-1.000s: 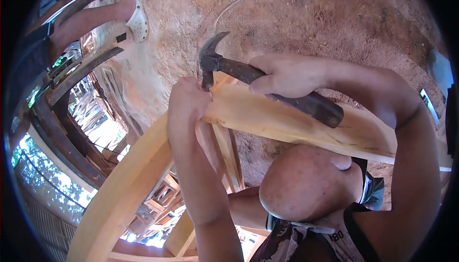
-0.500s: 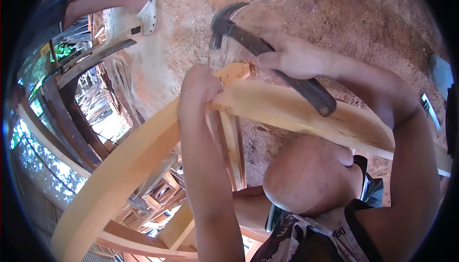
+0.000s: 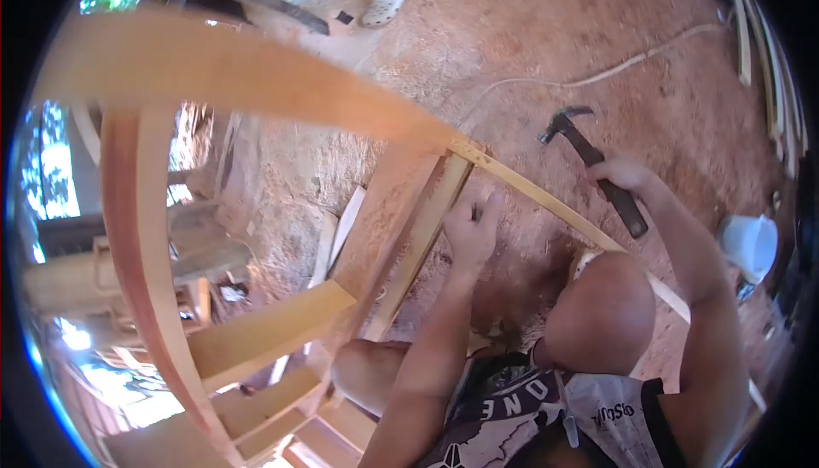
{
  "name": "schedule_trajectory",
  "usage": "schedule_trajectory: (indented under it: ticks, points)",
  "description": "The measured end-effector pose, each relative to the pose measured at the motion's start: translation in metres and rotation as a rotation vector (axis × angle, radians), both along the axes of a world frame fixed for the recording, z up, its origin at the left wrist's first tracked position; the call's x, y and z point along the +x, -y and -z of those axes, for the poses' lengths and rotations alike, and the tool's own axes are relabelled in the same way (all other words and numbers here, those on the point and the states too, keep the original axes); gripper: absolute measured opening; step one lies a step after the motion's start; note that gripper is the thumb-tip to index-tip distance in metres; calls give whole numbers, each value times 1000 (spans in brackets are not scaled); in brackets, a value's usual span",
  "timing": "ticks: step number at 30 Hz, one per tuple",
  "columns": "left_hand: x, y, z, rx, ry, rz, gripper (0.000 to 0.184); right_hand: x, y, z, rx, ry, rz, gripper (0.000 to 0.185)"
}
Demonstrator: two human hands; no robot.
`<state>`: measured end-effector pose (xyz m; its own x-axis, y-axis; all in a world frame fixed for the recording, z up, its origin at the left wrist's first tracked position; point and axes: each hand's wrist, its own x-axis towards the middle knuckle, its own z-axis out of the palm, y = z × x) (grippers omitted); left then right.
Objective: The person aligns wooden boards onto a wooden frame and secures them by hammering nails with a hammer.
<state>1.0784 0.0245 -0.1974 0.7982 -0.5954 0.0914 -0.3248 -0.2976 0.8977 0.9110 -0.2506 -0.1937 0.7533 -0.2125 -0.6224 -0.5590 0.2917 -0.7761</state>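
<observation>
My right hand (image 3: 621, 176) is wrapped round the dark handle of a claw hammer (image 3: 616, 195), whose head is raised over the earth floor, pointing up and left. My left hand (image 3: 472, 227) is closed, thumb up, beside an upright wooden strip of the frame; a small dark spot shows between thumb and fingers, too small to name. Just above it, a pale wooden frame (image 3: 401, 122) has a corner where a long board from the left meets a thin rail (image 3: 546, 199) running down to the right, past my knee.
Cross pieces (image 3: 269, 331) and a curved upright (image 3: 145, 272) of the frame fill the lower left. A white bucket (image 3: 749, 246) stands at the right. Another person's foot in a white clog (image 3: 386, 5) is at the top. A cord (image 3: 597, 77) crosses the floor; long strips (image 3: 772, 67) lie upper right.
The view and the wooden frame have shifted and turned. My left hand has left the corner joint and is now below it. The hammer has moved away to the right of the joint.
</observation>
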Motion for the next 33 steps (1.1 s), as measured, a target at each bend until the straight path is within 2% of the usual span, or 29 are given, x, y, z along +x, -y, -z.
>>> schedule_trajectory:
  ticks: [1, 2, 4, 6, 7, 9, 10, 11, 13, 15, 16, 18, 19, 21, 22, 23, 24, 27, 29, 31, 33]
  points:
    - [0, -14, 24, -37, -9, -31, 42, -2, -6, -11, 0, -59, 81, 24]
    - [-2, -23, 44, -184, -394, -216, 41, -3, -8, -22, -36, -70, 53, 24]
    - [-8, -26, 44, -374, -793, -382, 43, -4, -10, -45, 48, 91, 107, 29]
    - [0, -22, 32, -610, -1278, -461, 50, -1, -15, -76, -6, 60, 58, 29]
    - [2, -17, 27, -674, -1297, -423, 50, 9, -13, -96, -37, 42, 21, 30]
    - [1, -8, 15, -758, -1260, -434, 50, 39, -28, -127, -408, 82, -31, 27]
    - [-4, -6, 0, -771, -1225, -496, 50, 51, -37, -146, -604, -22, -83, 28]
    - [-5, -4, 13, -814, -1262, -537, 45, 59, -50, -167, -796, -143, -124, 30]
    - [5, 4, 33, -899, -1304, -544, 40, 69, -54, -181, -877, -141, -325, 41]
    - [6, 11, 34, -782, -1306, -729, 38, 77, -54, -187, -944, -105, -569, 55]
    - [5, 13, 33, -818, -1318, -692, 38, 84, -51, -181, -1041, -16, -761, 54]
    - [7, 10, 34, -821, -1388, -715, 39, 94, -57, -187, -1130, -65, -1109, 52]
    - [8, 11, 44, -844, -1394, -685, 39, 106, -77, -194, -1116, -205, -1260, 51]
    - [9, 20, 74, -604, -1405, -737, 42, 120, -122, -187, -1095, -522, -1556, 48]
    - [9, 27, 88, -529, -1408, -749, 43, 121, -136, -164, -1082, -525, -1661, 44]
    - [6, 34, 92, -379, -1009, -497, 45, 123, -152, -144, -1060, -522, -1764, 40]
    - [3, 41, 98, -248, -574, -366, 47, 124, -187, -156, -1031, -585, -1792, 33]
    - [11, 21, -58, 48, -175, 301, 47, 96, -228, -143, -969, -480, -1815, 34]
    - [9, 5, -156, -130, 146, 568, 42, 69, -238, -144, -926, -412, -1765, 35]
    - [7, 0, -218, 151, 321, 774, 44, 41, -233, -146, -858, -369, -1675, 35]
    - [7, -56, -277, 154, 456, 904, 41, 12, -219, -153, -802, -355, -1571, 36]
